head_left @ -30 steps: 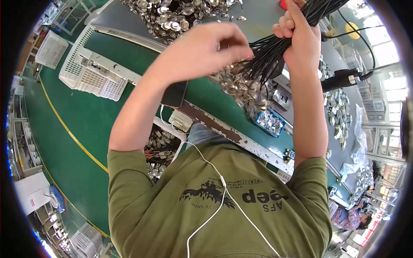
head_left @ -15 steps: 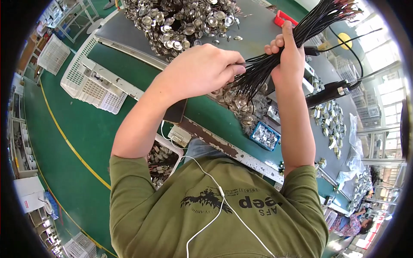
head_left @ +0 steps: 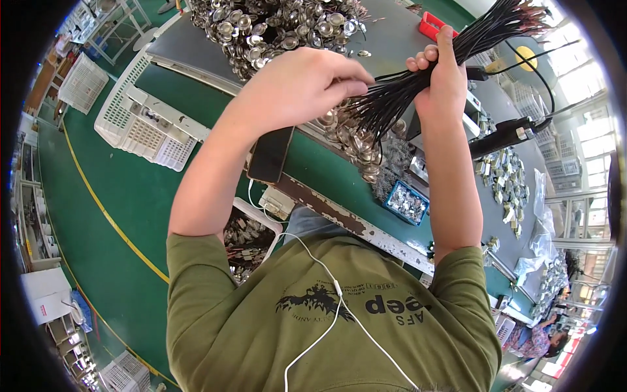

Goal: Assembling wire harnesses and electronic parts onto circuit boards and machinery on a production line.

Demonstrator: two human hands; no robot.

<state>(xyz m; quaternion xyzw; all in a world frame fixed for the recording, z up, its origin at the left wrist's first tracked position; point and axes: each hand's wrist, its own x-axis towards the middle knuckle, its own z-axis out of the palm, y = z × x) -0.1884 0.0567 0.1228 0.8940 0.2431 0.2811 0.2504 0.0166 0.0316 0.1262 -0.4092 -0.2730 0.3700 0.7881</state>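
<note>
My right hand [head_left: 443,81] is closed around a thick bundle of thin black wires [head_left: 480,36], thumb pointing up. Bare reddish ends fan out at the bundle's upper right, and loose ends spread down toward my left hand. My left hand [head_left: 310,88] is at these lower ends, thumb and fingers stretched out and slightly apart, fingertips by the wires and a little blurred. Below the wires, round shiny metal cups [head_left: 356,140] lie at the table edge. A larger heap of similar cups [head_left: 281,29] sits beyond my left hand.
A blue tray of small metal parts [head_left: 406,202] stands near the table edge, beside a black handheld tool [head_left: 503,138] with a cable. Metal pieces [head_left: 506,186] are scattered at right. A red box [head_left: 434,26] is at the back; a dark phone [head_left: 271,155] lies left of the cups.
My left hand has risen slightly, and its fingers have parted from a pinch at the wire ends. My right hand still grips the bundle, a little higher and farther right.
</note>
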